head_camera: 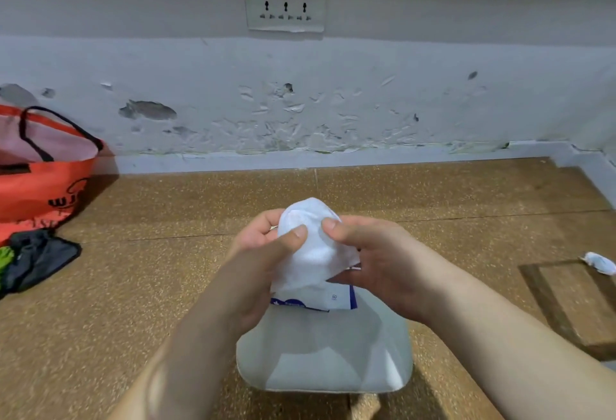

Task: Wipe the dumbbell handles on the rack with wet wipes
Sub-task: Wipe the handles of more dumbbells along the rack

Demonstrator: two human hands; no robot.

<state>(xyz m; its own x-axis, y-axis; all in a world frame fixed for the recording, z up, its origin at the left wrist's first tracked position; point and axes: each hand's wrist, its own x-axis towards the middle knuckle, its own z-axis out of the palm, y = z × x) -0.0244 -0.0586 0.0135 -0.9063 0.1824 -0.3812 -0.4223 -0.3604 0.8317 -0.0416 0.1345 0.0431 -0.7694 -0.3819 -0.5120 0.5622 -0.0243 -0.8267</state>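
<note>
Left hand [263,253]: raised at centre frame; thumb pressed on the front of the wet wipe [310,249], fingers curled behind its left edge, pinching it.
Right hand [380,259]: level with the left hand and just beside it; thumb on the front of the wipe near its top, fingers curled under its right side, pinching it.
Wet wipe: white, bunched into a rounded wad; held between both hands, in the air directly above the wipe packet [333,298].
Wipe packet: white with blue print; only its upper part shows below the hands. It lies at the far edge of the pale grey seat [326,359].
Pale grey seat: rounded pad standing on the brown speckled floor [166,286].
Second wipe [600,263]: crumpled, white, at the far corner of a wooden board [580,306] on the floor at right, well apart from the hands.
Orange bag [43,186]: against the wall at left, black handles, mouth open.
Dark cloth [36,259]: on the floor just in front of the bag.
Wall [333,93]: grey, paint flaking; a three-outlet socket panel [285,8] is set near its top.
</note>
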